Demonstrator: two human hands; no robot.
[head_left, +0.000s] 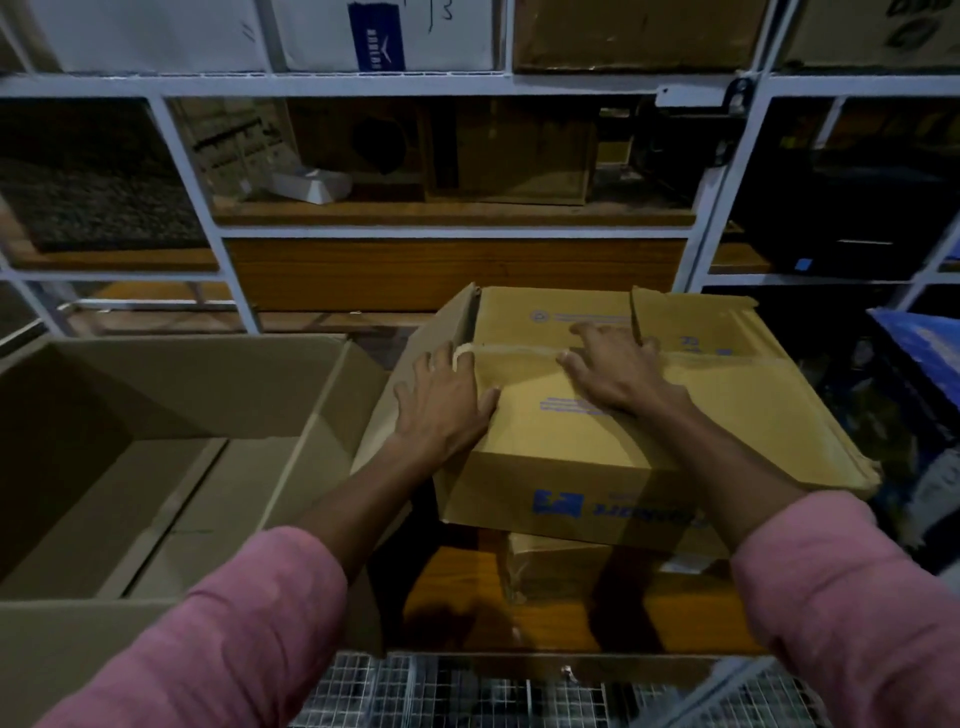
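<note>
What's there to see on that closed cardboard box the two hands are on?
The closed box is yellowish-brown cardboard with blue print on top and a blue logo on its near side. Pale tape runs along the top seam; the far right flap looks torn. It sits askew on a smaller box on a wooden shelf. The left hand rests on its left top edge, the right hand on the taped seam.

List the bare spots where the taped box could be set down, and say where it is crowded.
Free: the floor of the open carton, bordered by its four walls; the wooden board between that carton and the small box beneath the taped box. Crowded: right of the taped box, where blue packaging sits close.
</note>
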